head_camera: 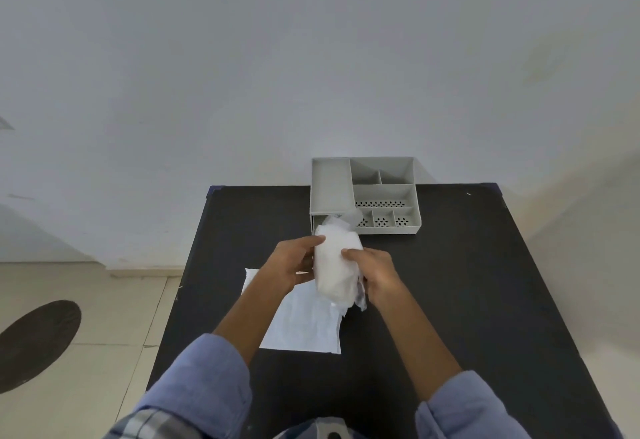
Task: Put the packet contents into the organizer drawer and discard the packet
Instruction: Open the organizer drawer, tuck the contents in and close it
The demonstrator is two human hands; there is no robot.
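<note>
A white packet [335, 265] in clear crinkled wrap is held above the black table, just in front of the grey organizer [384, 192]. My left hand [294, 262] grips its left side, thumb on top. My right hand [375, 274] grips its right side and the loose wrap hanging below. The packet's upper end hides the organizer's lower left front, where a drawer opening [317, 222] shows as a narrow gap. Whether the drawer is pulled out I cannot tell.
A flat white cloth or paper sheet [304, 324] lies on the black table [467, 300] beneath my hands. The organizer stands at the table's far edge against a pale wall. A dark round mat [34, 341] lies on the tiled floor at left.
</note>
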